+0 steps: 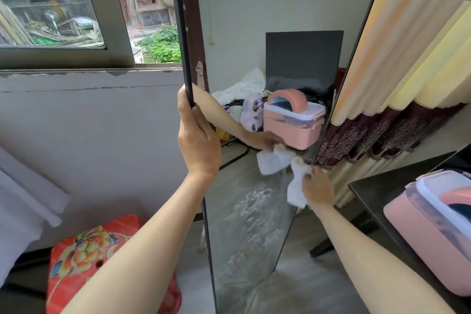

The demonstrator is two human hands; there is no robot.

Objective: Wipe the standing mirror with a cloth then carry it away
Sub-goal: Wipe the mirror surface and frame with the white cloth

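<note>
Two hands are on the job, and both are busy. The standing mirror (244, 224) stands upright in the middle of my view, its dark frame running from 12 o'clock down to 6 o'clock. My left hand (197, 140) is curled round the frame's left edge at about mid-height, thumb in front, steadying it. My right hand (318, 187) grips the white cloth (297, 186) and presses it to the glass close to the right edge, at roughly 3 o'clock on the pane.

Wet swirls show on the lower glass toward 6 o'clock, so I judge the wiping is only partly done. To do it well I would keep the left grip firm so the frame does not swing, and work the cloth in overlapping passes from that right edge across and down through the streaks, finishing with a drier fold so no smears dry on.

Off at 4 o'clock from the mirror, on a dark tabletop (369, 186), sits a pink storage box (430, 232) with a clear white-rimmed lid; something pink and rounded lies under the lid, though I cannot tell what it is. The same box shows reflected in the glass. A red flowered stool (84, 257) sits at 8 o'clock, and the window (51, 2) fills 10 o'clock.
</note>
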